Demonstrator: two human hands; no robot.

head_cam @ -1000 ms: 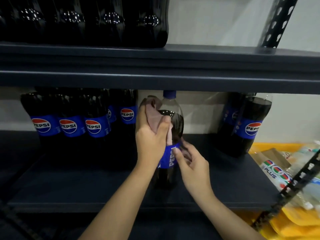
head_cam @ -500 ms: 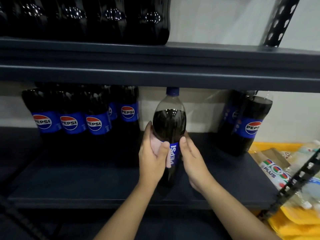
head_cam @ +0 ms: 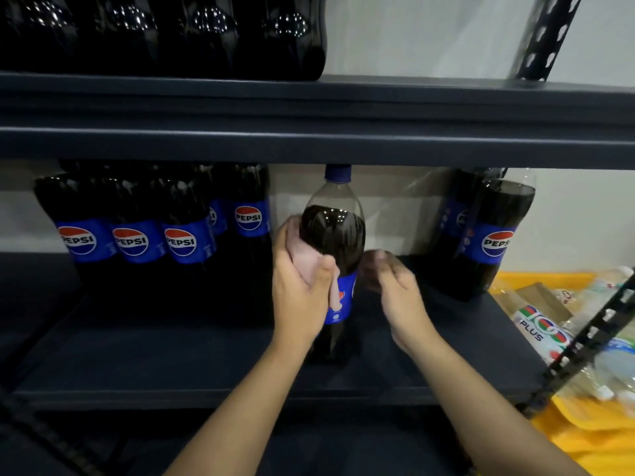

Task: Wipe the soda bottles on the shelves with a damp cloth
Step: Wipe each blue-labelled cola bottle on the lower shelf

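The left hand (head_cam: 300, 286) presses a pink cloth (head_cam: 311, 261) against the bottle (head_cam: 335, 235) standing mid-shelf, fingers wrapped around both. The right hand (head_cam: 395, 290) – blurred, fingers loosely curled – hovers just right of the bottle, holding nothing. More bottles (head_cam: 137, 235) stand left of it, on the shelf (head_cam: 171, 365).

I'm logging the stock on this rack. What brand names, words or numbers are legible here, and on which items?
"PEPSI": blue labels of the bottles at left.
"PEPSI": label of the leaning bottle at right.
"100 PLUS": packaged bottle in the yellow area, lower right.
Held bottle: its label is turned away and partly covered by the cloth; unreadable.
Small print on labels: too small to read.
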